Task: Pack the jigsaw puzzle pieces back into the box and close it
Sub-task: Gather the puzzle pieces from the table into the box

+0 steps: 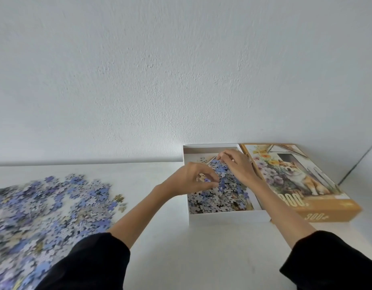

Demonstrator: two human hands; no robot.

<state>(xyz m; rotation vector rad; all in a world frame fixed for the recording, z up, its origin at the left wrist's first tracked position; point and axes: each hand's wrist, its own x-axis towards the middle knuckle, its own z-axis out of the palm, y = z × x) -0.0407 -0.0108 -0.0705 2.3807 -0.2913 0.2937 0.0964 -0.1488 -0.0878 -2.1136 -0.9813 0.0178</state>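
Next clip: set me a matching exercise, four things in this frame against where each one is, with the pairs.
1 box lid; 2 white box; 3 loose puzzle pieces; 4 left hand
A spread on the table's left; B above the box's left side; C right of the box, picture up; D between pile and lid, partly filled
Pairs: 1-C; 2-D; 3-A; 4-B

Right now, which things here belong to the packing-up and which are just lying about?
Part of the job: loose pieces, open box, pieces already in it, lid beside it, left hand pinching a blue piece, right hand over the box.
Not part of it: table, wall.
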